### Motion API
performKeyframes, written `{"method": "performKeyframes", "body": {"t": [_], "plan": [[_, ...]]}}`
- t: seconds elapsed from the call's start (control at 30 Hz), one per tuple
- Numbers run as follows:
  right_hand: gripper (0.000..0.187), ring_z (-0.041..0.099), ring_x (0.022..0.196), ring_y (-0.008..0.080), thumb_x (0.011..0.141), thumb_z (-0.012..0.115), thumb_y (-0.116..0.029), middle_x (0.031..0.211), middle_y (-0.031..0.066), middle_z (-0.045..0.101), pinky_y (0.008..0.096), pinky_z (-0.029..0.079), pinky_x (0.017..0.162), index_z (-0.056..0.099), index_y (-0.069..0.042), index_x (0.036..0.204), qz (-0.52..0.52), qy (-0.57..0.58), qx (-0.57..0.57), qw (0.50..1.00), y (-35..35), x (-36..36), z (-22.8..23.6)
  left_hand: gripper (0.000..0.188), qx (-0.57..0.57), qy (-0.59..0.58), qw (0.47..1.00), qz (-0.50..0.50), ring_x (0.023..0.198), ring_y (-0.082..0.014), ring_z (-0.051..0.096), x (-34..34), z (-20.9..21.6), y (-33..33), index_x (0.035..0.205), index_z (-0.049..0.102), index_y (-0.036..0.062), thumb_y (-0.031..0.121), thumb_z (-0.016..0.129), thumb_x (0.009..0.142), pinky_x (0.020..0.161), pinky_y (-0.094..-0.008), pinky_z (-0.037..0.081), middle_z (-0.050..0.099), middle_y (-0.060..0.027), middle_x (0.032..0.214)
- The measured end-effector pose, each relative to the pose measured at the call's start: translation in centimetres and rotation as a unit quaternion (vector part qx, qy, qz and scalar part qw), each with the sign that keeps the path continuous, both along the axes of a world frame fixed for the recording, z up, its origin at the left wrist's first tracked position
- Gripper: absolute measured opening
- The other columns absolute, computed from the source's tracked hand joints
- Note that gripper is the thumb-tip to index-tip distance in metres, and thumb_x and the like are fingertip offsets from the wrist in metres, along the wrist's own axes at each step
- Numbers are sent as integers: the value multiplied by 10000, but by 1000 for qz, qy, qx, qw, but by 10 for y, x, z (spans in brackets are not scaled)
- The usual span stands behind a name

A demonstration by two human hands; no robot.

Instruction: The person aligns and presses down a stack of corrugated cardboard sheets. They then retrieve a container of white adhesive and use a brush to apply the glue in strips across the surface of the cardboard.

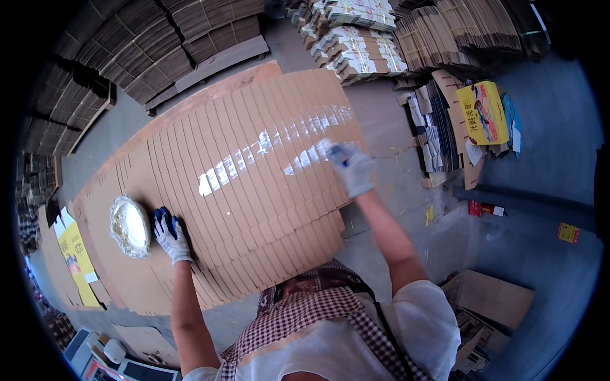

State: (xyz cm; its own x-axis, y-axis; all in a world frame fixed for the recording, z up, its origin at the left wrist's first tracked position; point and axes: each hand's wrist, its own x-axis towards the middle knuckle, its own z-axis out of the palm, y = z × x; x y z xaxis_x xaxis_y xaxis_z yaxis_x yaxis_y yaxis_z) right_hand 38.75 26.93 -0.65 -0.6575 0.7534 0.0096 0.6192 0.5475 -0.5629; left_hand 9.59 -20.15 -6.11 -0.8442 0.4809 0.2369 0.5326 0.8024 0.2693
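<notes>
A fanned row of flat cardboard blanks (254,190), light, stiff and glue-slick at 12 o'clock, is pinned by the spread left hand (170,233) while the right hand (352,168) is clenched around a brush (335,152)

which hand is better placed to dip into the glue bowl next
Left: the left hand rests on the fanned cardboard flaps right beside the bowl, while the right hand is far across the sheets.
</notes>
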Motion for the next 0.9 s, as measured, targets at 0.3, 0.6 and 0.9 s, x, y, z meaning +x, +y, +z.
{"method": "performKeyframes", "body": {"t": [0.3, 0.6, 0.9], "plan": [[230, 660, 832, 323, 801, 731, -186, 913, 118, 687, 437, 517, 696, 678, -110, 1011, 115, 101, 94, 984, -15, -29, -1, 519, 5, -21, 1000, 10, 1365, -401, 396, -2, 0, 4, 1379, 535, 56, 347, 586, 952, 1127, -512, 304, 445, -170, 1505], [338, 666, 831, 333, 788, 774, -357, 909, 130, 677, 407, 532, 757, 689, -113, 1006, -104, 98, 123, 982, 69, -26, 6, 513, 18, -29, 999, 22, 1351, -407, 412, 0, 7, 6, 1348, 552, 33, 346, 603, 945, 1126, -520, 302, 445, -176, 1506], [381, 656, 914, 309, 820, 733, -407, 1008, 95, 669, 422, 517, 832, 658, -138, 1079, -98, -26, 99, 990, 116, -44, -11, 523, -6, -37, 999, 32, 1353, -418, 393, 3, 4, 2, 1378, 524, 57, 340, 597, 945, 1121, -521, 303, 436, -193, 1502]]}}
